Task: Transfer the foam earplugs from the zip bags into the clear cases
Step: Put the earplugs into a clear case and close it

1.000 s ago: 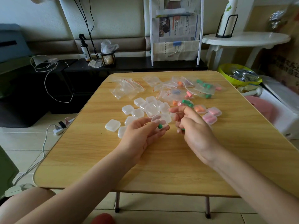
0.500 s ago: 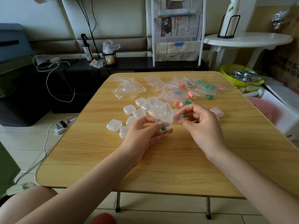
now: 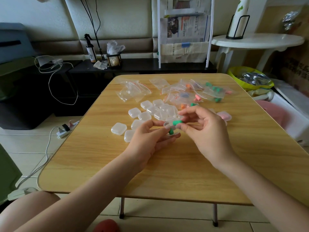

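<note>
Over the middle of the wooden table (image 3: 103, 158): left hand (image 3: 147, 141) with fingers curled round a small open clear case (image 3: 168, 125), one green earplug (image 3: 170, 131) already inside it. Just right of that: right hand (image 3: 207, 131) pinching a second green earplug (image 3: 177, 122) between thumb and fingertip, right at the top of the case, touching or almost touching the rim. Other fingers of that hand spread loose.

Farther back, behind the hands: a bunch of shut clear cases (image 3: 160, 109) lying close together on the wood, some touching each other. Off to the right of the bunch, partly hidden by the right hand: a case with pink earplugs (image 3: 224, 115) inside.

At the far side of the table: a heap of empty zip bags (image 3: 133, 89) on the left, and zip bags with earplugs (image 3: 200, 92) on the right, with green, orange and pink ones inside. Near those bags, a few loose earplugs (image 3: 189, 105) on the wood.
</note>
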Motion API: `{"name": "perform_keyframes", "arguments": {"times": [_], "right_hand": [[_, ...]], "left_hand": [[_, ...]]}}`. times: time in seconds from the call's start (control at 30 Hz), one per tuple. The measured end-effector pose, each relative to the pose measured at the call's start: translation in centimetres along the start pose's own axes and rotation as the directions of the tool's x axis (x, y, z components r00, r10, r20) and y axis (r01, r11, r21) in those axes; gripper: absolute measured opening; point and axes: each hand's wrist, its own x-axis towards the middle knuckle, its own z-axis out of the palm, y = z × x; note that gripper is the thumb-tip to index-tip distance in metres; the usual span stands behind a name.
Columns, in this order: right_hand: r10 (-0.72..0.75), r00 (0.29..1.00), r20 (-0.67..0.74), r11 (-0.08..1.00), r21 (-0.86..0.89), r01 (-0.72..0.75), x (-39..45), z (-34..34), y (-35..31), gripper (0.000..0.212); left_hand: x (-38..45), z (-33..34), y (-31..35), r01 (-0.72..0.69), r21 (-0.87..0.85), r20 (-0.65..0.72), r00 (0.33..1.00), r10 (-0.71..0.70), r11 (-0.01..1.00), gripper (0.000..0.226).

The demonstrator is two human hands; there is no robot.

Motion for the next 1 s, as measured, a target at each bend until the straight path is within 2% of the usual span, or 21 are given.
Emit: {"name": "perform_keyframes", "arguments": {"times": [0.1,0.2,0.3,0.4,0.53,0.67,0.87,0.93,1.0], "right_hand": [[-0.187,0.982,-0.037,0.969,-0.173,0.178,0.0,0.1,0.1,0.016],[-0.352,0.936,-0.021,0.861,-0.4,0.315,-0.1,0.1,0.6,0.014],[-0.327,0.944,0.048,0.851,-0.419,0.316,-0.2,-0.1,1.0,0.009],[-0.257,0.959,0.118,0.893,-0.351,0.282,-0.2,0.0,1.1,0.003],[-0.187,0.978,0.088,0.951,-0.235,0.203,0.1,-0.1,0.6,0.007],[-0.203,0.975,0.094,0.94,-0.261,0.221,0.2,-0.5,0.3,0.016],[-0.163,0.984,0.066,0.956,-0.236,0.174,0.3,-0.5,0.4,0.02],[-0.183,0.981,0.064,0.952,-0.237,0.193,0.5,-0.6,0.4,0.03],[-0.132,0.982,0.132,0.96,-0.229,0.16,0.7,-0.7,0.6,0.054]], "left_hand": [[0.0,0.0,-0.1,0.013,0.014,0.039,0.999,-0.014,1.0,0.01],[0.1,0.1,-0.1,0.026,-0.022,0.054,0.998,-0.025,0.999,0.012],[0.3,-0.2,0.0,0.041,-0.088,0.048,0.998,-0.037,0.995,0.014],[0.5,-0.4,0.1,0.049,-0.104,0.033,0.998,-0.045,0.993,0.012],[0.2,-0.1,0.2,0.057,-0.111,0.047,0.998,-0.052,0.992,0.02],[0.1,-0.1,0.2,0.05,-0.1,0.042,0.998,-0.046,0.994,0.035],[0.2,0.0,0.1,0.04,-0.053,0.03,0.999,-0.039,0.998,0.029],[0.2,0.0,0.1,0.044,-0.043,0.043,0.998,-0.042,0.998,0.033],[0.1,-0.1,0.2,0.041,-0.007,0.065,0.997,-0.041,0.999,0.031]]}}
